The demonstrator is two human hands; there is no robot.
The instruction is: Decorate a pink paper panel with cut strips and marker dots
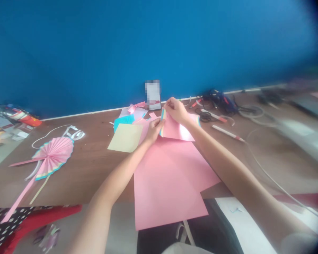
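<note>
Between my hands stands a pink paper (176, 130) edged with a yellow and blue strip along its left side. My left hand (155, 128) pinches the lower part of that striped edge. At the top of the same edge, my right hand (175, 108) grips the paper with fingers closed. Beneath lie large pink sheets (166, 183), one reaching past the table's front edge. To the left of my left hand rest a pale yellow sheet (125, 137) and a bright blue paper (124, 121).
A pleated pink paper fan (54, 153) lies at left near a white cable (53, 130). A phone (153, 95) leans on the blue wall (159, 42). White pencils (225, 132), dark cords (218, 100) and a clear tape-like ring (251, 111) are at right.
</note>
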